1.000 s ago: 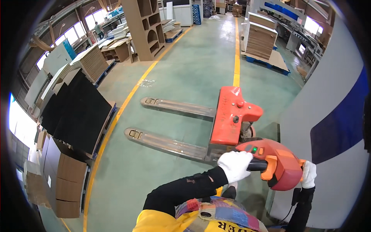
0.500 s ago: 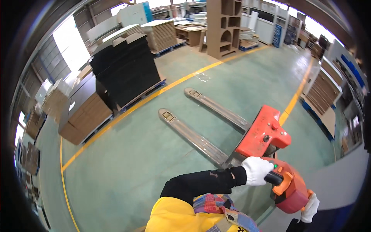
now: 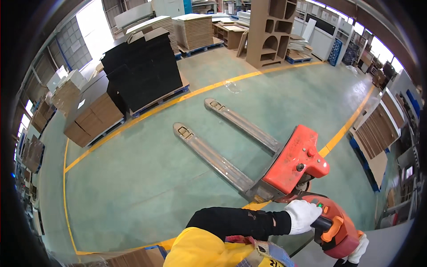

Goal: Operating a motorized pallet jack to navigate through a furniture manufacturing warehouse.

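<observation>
A red electric pallet jack [image 3: 291,162] stands on the green floor, its two bare metal forks [image 3: 213,155] pointing away to the far left. Its red and orange control handle [image 3: 340,229] is tilted toward me. In a white knitted glove, my left hand [image 3: 303,216] wraps round the black grip on the handle's left side, beside an orange lever [image 3: 332,229]. My right hand [image 3: 358,250], gloved in white too, is closed on the handle's right side; the handle head hides most of its fingers.
Yellow floor lines [image 3: 200,91] run along both sides. Beyond the left one stand a black sheet stack [image 3: 142,69] and brown carton stacks [image 3: 95,109] on pallets. A tall brown shelf unit [image 3: 262,40] rises at the back. Boards [image 3: 376,129] lean on a pallet at right. Cardboard [image 3: 133,259] lies at the lower edge.
The view has shifted, and the jack with its forks now sits slightly further left. Cardboard and a yellow line have come into view at the lower edge. Both hands keep their hold.
</observation>
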Action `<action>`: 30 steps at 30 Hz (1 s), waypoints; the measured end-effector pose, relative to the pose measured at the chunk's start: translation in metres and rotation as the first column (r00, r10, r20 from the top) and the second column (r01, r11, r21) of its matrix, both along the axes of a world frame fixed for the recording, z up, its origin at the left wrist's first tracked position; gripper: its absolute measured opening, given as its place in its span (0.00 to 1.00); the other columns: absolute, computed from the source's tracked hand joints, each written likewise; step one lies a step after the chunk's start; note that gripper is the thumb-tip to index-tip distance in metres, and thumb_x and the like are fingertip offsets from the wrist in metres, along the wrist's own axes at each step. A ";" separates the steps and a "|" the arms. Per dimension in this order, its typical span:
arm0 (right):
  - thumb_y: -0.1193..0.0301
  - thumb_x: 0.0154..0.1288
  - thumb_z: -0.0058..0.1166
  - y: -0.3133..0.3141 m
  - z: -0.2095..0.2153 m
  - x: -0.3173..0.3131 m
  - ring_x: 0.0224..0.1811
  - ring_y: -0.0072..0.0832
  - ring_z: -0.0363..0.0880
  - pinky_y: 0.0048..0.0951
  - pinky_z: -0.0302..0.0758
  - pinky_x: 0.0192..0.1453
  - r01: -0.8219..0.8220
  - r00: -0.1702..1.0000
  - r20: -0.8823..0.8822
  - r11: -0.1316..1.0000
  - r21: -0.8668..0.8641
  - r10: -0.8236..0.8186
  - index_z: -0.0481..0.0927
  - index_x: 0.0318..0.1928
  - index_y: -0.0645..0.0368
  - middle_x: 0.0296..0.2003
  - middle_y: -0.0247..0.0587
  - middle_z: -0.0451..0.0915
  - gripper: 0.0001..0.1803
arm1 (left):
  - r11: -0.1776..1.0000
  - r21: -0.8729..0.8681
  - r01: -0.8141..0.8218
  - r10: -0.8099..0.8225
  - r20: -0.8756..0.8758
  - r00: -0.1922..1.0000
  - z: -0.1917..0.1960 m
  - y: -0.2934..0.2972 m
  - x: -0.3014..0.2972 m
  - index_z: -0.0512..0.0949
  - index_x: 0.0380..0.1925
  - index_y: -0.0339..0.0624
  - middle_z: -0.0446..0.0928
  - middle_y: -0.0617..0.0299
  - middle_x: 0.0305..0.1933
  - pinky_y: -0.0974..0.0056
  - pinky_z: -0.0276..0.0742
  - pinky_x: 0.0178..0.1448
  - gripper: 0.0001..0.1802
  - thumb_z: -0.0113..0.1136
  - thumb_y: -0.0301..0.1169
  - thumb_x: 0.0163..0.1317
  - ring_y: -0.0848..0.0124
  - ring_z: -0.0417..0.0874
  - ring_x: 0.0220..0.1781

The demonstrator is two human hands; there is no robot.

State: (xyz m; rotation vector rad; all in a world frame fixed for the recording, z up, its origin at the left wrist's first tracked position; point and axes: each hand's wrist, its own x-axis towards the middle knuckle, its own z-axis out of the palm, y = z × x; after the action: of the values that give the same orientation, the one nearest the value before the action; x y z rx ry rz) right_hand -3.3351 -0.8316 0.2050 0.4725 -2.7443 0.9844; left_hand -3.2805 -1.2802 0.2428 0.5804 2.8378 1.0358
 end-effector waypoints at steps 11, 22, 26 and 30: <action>0.61 0.69 0.53 -0.024 0.093 -0.177 0.39 0.32 0.82 0.34 0.78 0.46 0.314 0.922 0.107 0.881 0.354 -0.372 0.85 0.47 0.61 0.36 0.44 0.86 0.17 | 0.982 0.019 -0.187 0.185 0.073 0.980 0.036 0.069 -0.124 0.76 0.41 0.43 0.81 0.52 0.37 0.51 0.81 0.41 0.15 0.63 0.37 0.56 0.54 0.86 0.39; 0.59 0.83 0.35 0.073 0.090 -0.407 0.34 0.33 0.75 0.36 0.72 0.42 -0.316 0.931 -0.136 0.934 0.165 0.339 0.81 0.37 0.64 0.30 0.44 0.77 0.25 | 0.880 -0.077 -0.469 0.475 0.087 0.876 0.076 0.174 -0.243 0.76 0.42 0.44 0.82 0.53 0.37 0.50 0.81 0.40 0.17 0.62 0.39 0.56 0.54 0.86 0.39; 0.60 0.82 0.36 0.078 0.104 -0.488 0.34 0.35 0.75 0.36 0.71 0.42 -0.436 0.862 -0.188 0.877 0.202 0.471 0.80 0.35 0.63 0.30 0.45 0.78 0.24 | 0.875 -0.020 -0.484 0.484 0.074 0.872 0.070 0.205 -0.305 0.76 0.43 0.44 0.81 0.53 0.36 0.51 0.81 0.39 0.19 0.64 0.41 0.54 0.53 0.86 0.38; 0.62 0.79 0.38 0.084 0.108 -0.574 0.32 0.37 0.73 0.36 0.70 0.39 -0.530 0.807 -0.199 0.830 0.174 0.556 0.79 0.34 0.60 0.30 0.42 0.78 0.20 | 0.956 0.041 -0.289 0.268 0.270 0.925 0.094 0.203 -0.365 0.75 0.43 0.42 0.81 0.54 0.34 0.52 0.79 0.38 0.25 0.66 0.46 0.51 0.56 0.86 0.35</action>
State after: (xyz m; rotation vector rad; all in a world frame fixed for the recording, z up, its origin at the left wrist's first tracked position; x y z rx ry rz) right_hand -3.9091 -0.7479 0.3134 1.3654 -2.4832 0.8036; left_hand -3.6451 -1.0770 0.3366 0.0316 2.7008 1.1728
